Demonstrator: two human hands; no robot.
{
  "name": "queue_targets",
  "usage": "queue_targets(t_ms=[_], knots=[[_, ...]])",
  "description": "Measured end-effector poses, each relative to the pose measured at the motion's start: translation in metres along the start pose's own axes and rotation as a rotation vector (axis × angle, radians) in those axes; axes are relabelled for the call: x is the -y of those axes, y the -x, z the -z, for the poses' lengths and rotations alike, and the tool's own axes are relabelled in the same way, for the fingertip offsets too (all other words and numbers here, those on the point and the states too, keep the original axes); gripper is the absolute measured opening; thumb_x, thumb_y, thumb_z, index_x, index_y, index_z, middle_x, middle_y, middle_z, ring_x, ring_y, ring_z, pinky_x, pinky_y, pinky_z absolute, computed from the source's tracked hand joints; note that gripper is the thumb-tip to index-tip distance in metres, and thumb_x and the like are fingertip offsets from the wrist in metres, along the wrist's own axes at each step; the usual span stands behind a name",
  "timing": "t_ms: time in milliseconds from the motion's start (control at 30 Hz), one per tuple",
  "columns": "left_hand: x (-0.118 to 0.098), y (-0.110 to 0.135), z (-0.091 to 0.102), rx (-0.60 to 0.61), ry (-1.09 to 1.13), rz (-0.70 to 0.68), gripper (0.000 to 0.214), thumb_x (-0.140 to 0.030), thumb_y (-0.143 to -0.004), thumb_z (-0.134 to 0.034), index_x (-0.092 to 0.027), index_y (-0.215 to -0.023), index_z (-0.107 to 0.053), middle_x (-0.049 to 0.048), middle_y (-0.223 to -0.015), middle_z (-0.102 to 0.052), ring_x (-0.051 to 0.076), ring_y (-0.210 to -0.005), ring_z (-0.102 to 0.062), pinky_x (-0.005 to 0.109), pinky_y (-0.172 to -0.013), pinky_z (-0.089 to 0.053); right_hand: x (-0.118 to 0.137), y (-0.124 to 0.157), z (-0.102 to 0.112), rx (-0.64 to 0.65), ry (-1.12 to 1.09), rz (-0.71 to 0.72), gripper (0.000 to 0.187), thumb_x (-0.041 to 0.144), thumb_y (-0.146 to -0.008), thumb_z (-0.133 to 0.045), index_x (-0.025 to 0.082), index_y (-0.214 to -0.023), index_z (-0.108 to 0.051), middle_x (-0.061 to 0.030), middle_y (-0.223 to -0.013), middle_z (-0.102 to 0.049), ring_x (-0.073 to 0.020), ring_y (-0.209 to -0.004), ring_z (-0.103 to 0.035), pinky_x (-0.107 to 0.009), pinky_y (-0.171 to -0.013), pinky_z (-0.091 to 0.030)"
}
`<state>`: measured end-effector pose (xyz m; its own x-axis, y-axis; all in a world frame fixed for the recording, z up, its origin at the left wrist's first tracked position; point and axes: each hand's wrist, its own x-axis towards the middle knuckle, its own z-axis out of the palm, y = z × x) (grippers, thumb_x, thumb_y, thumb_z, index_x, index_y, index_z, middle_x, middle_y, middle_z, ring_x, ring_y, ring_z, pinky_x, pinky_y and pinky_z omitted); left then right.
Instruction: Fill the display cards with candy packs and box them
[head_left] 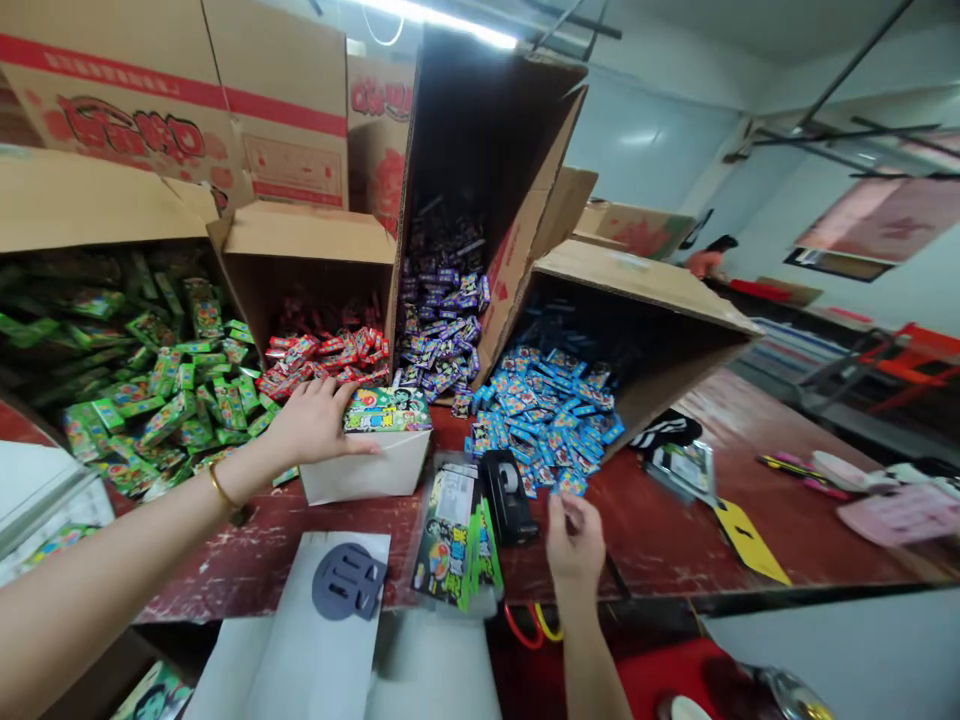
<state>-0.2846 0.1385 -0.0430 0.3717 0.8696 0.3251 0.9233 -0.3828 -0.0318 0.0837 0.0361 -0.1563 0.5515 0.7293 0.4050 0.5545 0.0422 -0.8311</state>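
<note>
My left hand [319,420] grips the left end of a white carton box [367,465] with a colourful printed top, its fingers over the back edge and thumb along the front. My right hand [574,540] has its fingers curled together at the front edge of a heap of small blue candy packs [547,415]. Whether a pack is between those fingertips I cannot make out. Just left of that hand stands a black tape dispenser [510,497]. Beside it lies a clear plastic tray [420,570] with printed green-and-black cards [454,540].
Tipped cardboard boxes spill green packs [180,400], red packs [330,350] and purple packs [442,330]. A grey slotted disc [349,580] lies on white board at the front edge. To the right are a yellow tag [750,540] and a cutter [799,472]. Another person [712,260] is far back.
</note>
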Motion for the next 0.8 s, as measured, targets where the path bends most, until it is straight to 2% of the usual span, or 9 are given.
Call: queue_targets(t_ms=[100, 200, 267, 367, 467, 533, 600, 700, 800], knots=[[0.004, -0.003, -0.001, 0.004, -0.013, -0.019, 0.104, -0.087, -0.064, -0.038, -0.010, -0.134, -0.044, 0.0203, -0.114, -0.053, 0.039, -0.104, -0.050, 0.047, -0.091, -0.035, -0.029, 0.024, 0.031, 0.067, 0.011, -0.114, 0.053, 0.065, -0.066, -0.059, 0.012, -0.068, -0.062, -0.0129, -0.075, -0.062, -0.0247, -0.076, -0.057, -0.041, -0.078, -0.046], [0.007, 0.001, -0.003, -0.017, 0.017, -0.016, 0.106, -0.087, -0.062, -0.042, -0.010, -0.135, -0.042, 0.0203, -0.116, -0.052, 0.039, -0.107, -0.048, 0.049, -0.093, -0.033, -0.035, 0.031, 0.025, 0.114, -0.024, -0.177, 0.052, 0.063, -0.066, -0.061, 0.012, -0.078, -0.065, -0.0133, -0.089, -0.064, -0.0239, -0.086, -0.059, -0.038, -0.084, -0.046], [-0.004, 0.010, -0.008, -0.071, 0.115, -0.033, 0.099, -0.080, -0.065, -0.050, -0.012, -0.135, -0.040, 0.0194, -0.120, -0.050, 0.038, -0.112, -0.045, 0.052, -0.097, -0.030, -0.038, 0.023, 0.014, 0.128, -0.066, -0.219, 0.054, 0.063, -0.066, -0.060, 0.013, -0.085, -0.065, -0.0129, -0.095, -0.064, -0.0230, -0.090, -0.059, -0.036, -0.086, -0.045], [-0.060, 0.030, -0.029, -0.122, 0.409, -0.129, 0.066, -0.057, -0.077, -0.058, -0.018, -0.129, -0.045, 0.0151, -0.122, -0.050, 0.032, -0.116, -0.045, 0.052, -0.101, -0.030, -0.044, 0.007, 0.004, 0.196, -0.132, -0.296, 0.052, 0.060, -0.058, -0.067, 0.012, -0.077, -0.068, -0.0130, -0.091, -0.066, -0.0249, -0.090, -0.059, -0.039, -0.089, -0.044], [-0.153, 0.040, -0.067, -0.033, 0.794, -0.189, 0.035, -0.037, -0.081, -0.060, -0.021, -0.112, -0.054, 0.0117, -0.114, -0.054, 0.027, -0.110, -0.050, 0.044, -0.097, -0.039, -0.043, -0.002, 0.002, 0.251, -0.221, -0.380, 0.049, 0.054, -0.051, -0.073, 0.012, -0.076, -0.071, -0.0131, -0.092, -0.068, -0.0270, -0.092, -0.061, -0.041, -0.090, -0.044], [-0.211, 0.037, -0.092, 0.035, 0.942, -0.156, 0.032, -0.028, -0.076, -0.066, -0.020, -0.104, -0.054, 0.0090, -0.105, -0.058, 0.024, -0.102, -0.055, 0.039, -0.090, -0.044, -0.038, -0.005, 0.001, 0.255, -0.287, -0.419, 0.047, 0.051, -0.049, -0.075, 0.013, -0.075, -0.073, -0.0129, -0.095, -0.069, -0.0282, -0.096, -0.061, -0.041, -0.092, -0.044], [-0.253, 0.028, -0.109, 0.055, 0.978, -0.104, 0.035, -0.017, -0.073, -0.067, -0.018, -0.104, -0.050, 0.0081, -0.100, -0.059, 0.022, -0.094, -0.058, 0.035, -0.082, -0.048, -0.032, -0.005, 0.001, 0.242, -0.347, -0.448, 0.043, 0.049, -0.047, -0.076, 0.013, -0.070, -0.073, -0.0136, -0.099, -0.068, -0.0301, -0.102, -0.059, -0.042, -0.094, -0.042], [-0.278, 0.020, -0.119, 0.076, 1.003, -0.034, 0.032, -0.007, -0.074, -0.062, -0.014, -0.100, -0.046, 0.0073, -0.092, -0.060, 0.021, -0.086, -0.060, 0.033, -0.075, -0.050, -0.026, -0.003, 0.004, 0.216, -0.441, -0.486, 0.044, 0.047, -0.049, -0.076, 0.013, -0.077, -0.074, -0.0143, -0.108, -0.065, -0.0304, -0.107, -0.057, -0.042, -0.096, -0.042], [-0.278, 0.021, -0.121, 0.087, 1.014, -0.027, 0.028, -0.007, -0.078, -0.058, -0.014, -0.101, -0.045, 0.0074, -0.094, -0.060, 0.019, -0.086, -0.060, 0.031, -0.076, -0.050, -0.029, 0.009, 0.014, 0.223, -0.534, -0.500, 0.050, 0.045, -0.055, -0.076, 0.014, -0.094, -0.072, -0.0128, -0.114, -0.063, -0.0278, -0.109, -0.057, -0.039, -0.095, -0.044]])
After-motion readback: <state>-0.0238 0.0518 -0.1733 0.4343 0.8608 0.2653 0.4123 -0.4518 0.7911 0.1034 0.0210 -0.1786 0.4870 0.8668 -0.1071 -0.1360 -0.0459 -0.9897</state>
